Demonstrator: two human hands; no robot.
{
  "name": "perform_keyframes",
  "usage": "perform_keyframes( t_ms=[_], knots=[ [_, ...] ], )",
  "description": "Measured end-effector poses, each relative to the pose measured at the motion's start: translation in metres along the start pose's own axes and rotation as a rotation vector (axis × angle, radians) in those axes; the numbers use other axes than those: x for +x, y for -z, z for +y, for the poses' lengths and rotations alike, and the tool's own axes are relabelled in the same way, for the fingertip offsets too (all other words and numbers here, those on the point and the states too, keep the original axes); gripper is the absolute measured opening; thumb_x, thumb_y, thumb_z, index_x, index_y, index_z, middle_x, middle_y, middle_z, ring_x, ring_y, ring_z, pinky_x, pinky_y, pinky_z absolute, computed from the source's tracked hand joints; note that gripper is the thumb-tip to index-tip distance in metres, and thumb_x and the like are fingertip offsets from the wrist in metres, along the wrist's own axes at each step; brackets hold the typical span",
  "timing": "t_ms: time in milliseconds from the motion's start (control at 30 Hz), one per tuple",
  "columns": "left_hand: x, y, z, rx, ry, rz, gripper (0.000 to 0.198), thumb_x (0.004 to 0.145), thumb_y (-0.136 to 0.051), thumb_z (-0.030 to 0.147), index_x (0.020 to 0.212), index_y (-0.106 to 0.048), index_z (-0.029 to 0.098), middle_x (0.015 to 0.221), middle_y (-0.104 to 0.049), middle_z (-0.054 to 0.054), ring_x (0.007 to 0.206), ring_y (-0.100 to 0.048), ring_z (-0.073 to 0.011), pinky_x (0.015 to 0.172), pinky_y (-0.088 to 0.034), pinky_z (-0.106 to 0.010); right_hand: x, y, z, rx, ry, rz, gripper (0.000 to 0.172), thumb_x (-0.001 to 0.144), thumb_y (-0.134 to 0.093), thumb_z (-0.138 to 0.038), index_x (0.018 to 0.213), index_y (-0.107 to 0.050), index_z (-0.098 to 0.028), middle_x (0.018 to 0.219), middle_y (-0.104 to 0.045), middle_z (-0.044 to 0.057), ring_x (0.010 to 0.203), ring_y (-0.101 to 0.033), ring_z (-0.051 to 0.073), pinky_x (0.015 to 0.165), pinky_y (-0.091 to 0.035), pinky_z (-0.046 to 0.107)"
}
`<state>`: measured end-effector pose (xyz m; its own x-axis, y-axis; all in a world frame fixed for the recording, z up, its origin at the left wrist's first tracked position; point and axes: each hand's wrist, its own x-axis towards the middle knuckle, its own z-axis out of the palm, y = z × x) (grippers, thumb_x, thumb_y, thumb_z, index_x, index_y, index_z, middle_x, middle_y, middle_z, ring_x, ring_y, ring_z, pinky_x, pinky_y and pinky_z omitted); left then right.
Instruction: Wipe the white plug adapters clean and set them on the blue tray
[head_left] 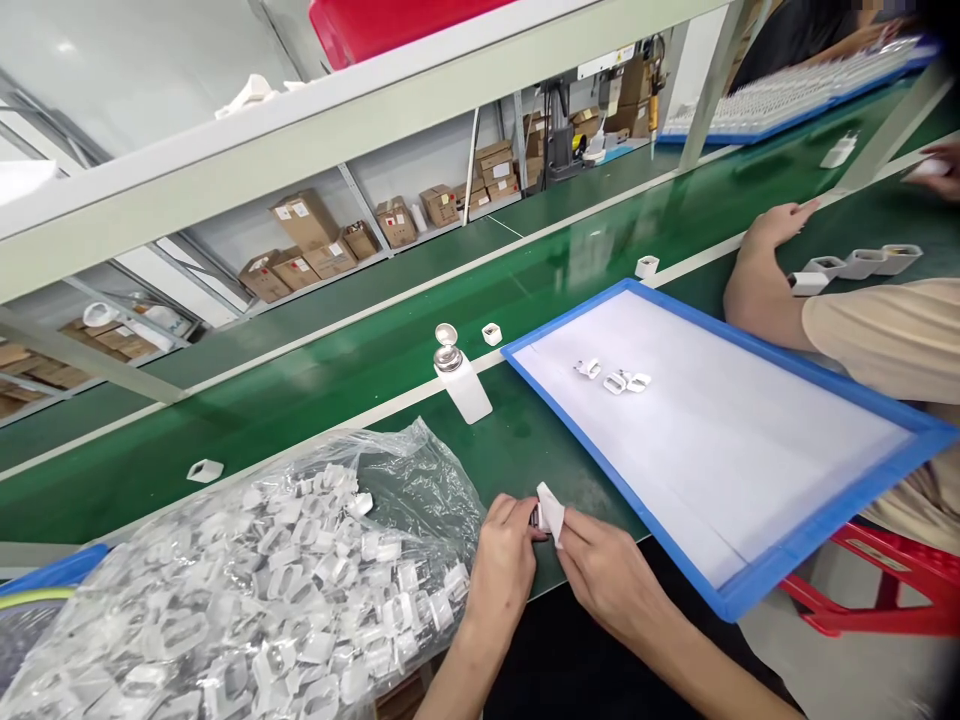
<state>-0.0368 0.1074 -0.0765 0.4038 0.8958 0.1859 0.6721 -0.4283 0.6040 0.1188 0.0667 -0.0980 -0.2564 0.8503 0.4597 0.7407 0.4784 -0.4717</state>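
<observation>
creased white wipe point(551, 512) against a small, mostly hidden, dark-faced piece point(535, 516)

A few small parts point(637, 383) lie on the tray point(735, 450), nearer its far end. Left of the tray stands a bottle point(469, 392); farther left lies a bag point(442, 470) with a pile of parts point(300, 580) inside. The left hand point(506, 550) and right hand point(604, 565) are left of its near half. A belt point(337, 375) runs behind the tray, boxes point(306, 222) beyond; a co-worker's arm point(757, 285) is on its right

Wipe point(551, 515), 5 o'clock: white. Tray point(720, 460), 3 o'clock: white (blue-edged). Dispenser bottle point(466, 392), centre: white, silver-topped. Stool point(930, 575), 4 o'clock: red. Conveyor belt point(330, 370), 9 to 2 o'clock: green.
</observation>
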Motion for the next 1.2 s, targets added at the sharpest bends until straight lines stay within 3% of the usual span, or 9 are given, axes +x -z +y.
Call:
perform_keyframes(
  t_ms=[133, 233, 467, 533, 633, 767, 900, 1100, 1200],
  knots=[
    [-0.001, 0.003, 0.003, 0.012, 0.006, -0.005, 0.032, 0.085, -0.051, -0.001, 0.104, -0.07, 0.017, 0.086, -0.068, -0.006, 0.084, -0.063, -0.0214, 0.075, -0.057, -0.033, -0.018, -0.005, -0.016, -0.038, 0.074, 0.015, 0.029, 0.098, -0.037, -0.005, 0.098, -0.065, -0.013, 0.082, -0.062, 0.006, 0.068, -0.059, 0.018, 0.059, -0.044, 0.032],
    [0.0, 0.003, 0.002, 0.021, -0.001, -0.019, 0.035, 0.084, -0.052, -0.003, 0.109, -0.069, 0.015, 0.088, -0.068, -0.007, 0.086, -0.064, -0.0226, 0.076, -0.057, -0.034, -0.028, -0.004, -0.019, -0.066, 0.077, 0.039, 0.032, 0.097, -0.038, -0.006, 0.115, -0.064, -0.01, 0.084, -0.065, 0.006, 0.069, -0.062, 0.019, 0.059, -0.048, 0.033],
    [-0.001, 0.003, -0.001, 0.025, -0.01, -0.04, 0.043, 0.084, -0.046, -0.007, 0.113, -0.068, 0.017, 0.095, -0.068, -0.006, 0.092, -0.062, -0.0209, 0.079, -0.058, -0.032, -0.028, 0.024, -0.016, -0.125, -0.176, 0.145, 0.034, 0.102, -0.038, -0.012, 0.13, -0.057, -0.01, 0.093, -0.064, 0.009, 0.066, -0.063, 0.018, 0.057, -0.05, 0.03],
    [-0.001, 0.004, 0.0, 0.016, -0.021, -0.055, 0.047, 0.086, -0.043, -0.006, 0.121, -0.065, 0.017, 0.101, -0.068, -0.007, 0.096, -0.061, -0.0209, 0.082, -0.058, -0.032, -0.02, 0.023, -0.016, -0.103, -0.207, 0.152, 0.031, 0.103, -0.037, -0.013, 0.123, -0.061, -0.011, 0.092, -0.063, 0.009, 0.067, -0.063, 0.017, 0.058, -0.05, 0.029],
    [-0.002, 0.006, 0.002, 0.015, -0.017, -0.086, 0.05, 0.088, -0.038, -0.005, 0.123, -0.063, 0.019, 0.102, -0.066, -0.007, 0.096, -0.06, -0.0203, 0.083, -0.058, -0.032, -0.013, 0.009, -0.017, -0.083, -0.12, 0.116, 0.029, 0.102, -0.037, -0.012, 0.1, -0.066, -0.014, 0.083, -0.062, 0.006, 0.064, -0.06, 0.016, 0.059, -0.05, 0.03],
    [0.0, 0.005, 0.003, 0.073, 0.001, -0.096, 0.039, 0.088, -0.043, -0.003, 0.11, -0.066, 0.02, 0.094, -0.066, -0.005, 0.091, -0.061, -0.0215, 0.083, -0.056, -0.035, -0.024, -0.005, -0.018, -0.124, 0.009, 0.098, 0.035, 0.101, -0.035, -0.009, 0.119, -0.064, -0.008, 0.084, -0.067, 0.008, 0.068, -0.063, 0.019, 0.06, -0.052, 0.032],
    [0.0, 0.003, 0.002, 0.059, -0.002, -0.081, 0.045, 0.085, -0.041, -0.007, 0.113, -0.065, 0.02, 0.096, -0.066, -0.005, 0.094, -0.061, -0.0206, 0.082, -0.056, -0.031, -0.033, 0.003, -0.017, -0.184, -0.079, 0.121, 0.038, 0.099, -0.039, -0.008, 0.133, -0.056, -0.001, 0.089, -0.066, 0.013, 0.072, -0.065, 0.022, 0.061, -0.052, 0.033],
    [0.0, 0.004, 0.003, 0.037, 0.015, -0.076, 0.044, 0.084, -0.042, -0.006, 0.113, -0.066, 0.018, 0.095, -0.067, -0.007, 0.092, -0.061, -0.0225, 0.083, -0.055, -0.036, -0.022, -0.009, -0.018, -0.115, 0.008, 0.068, 0.035, 0.102, -0.034, -0.009, 0.114, -0.067, -0.011, 0.088, -0.067, 0.009, 0.074, -0.065, 0.02, 0.066, -0.054, 0.032],
    [0.0, 0.005, 0.003, 0.013, 0.024, -0.076, 0.044, 0.082, -0.046, -0.006, 0.112, -0.068, 0.018, 0.095, -0.067, -0.007, 0.092, -0.061, -0.0228, 0.083, -0.056, -0.036, -0.029, -0.006, -0.018, -0.083, 0.022, 0.062, 0.037, 0.102, -0.033, -0.01, 0.125, -0.063, -0.009, 0.088, -0.067, 0.008, 0.07, -0.065, 0.019, 0.062, -0.053, 0.032]
  ],
)
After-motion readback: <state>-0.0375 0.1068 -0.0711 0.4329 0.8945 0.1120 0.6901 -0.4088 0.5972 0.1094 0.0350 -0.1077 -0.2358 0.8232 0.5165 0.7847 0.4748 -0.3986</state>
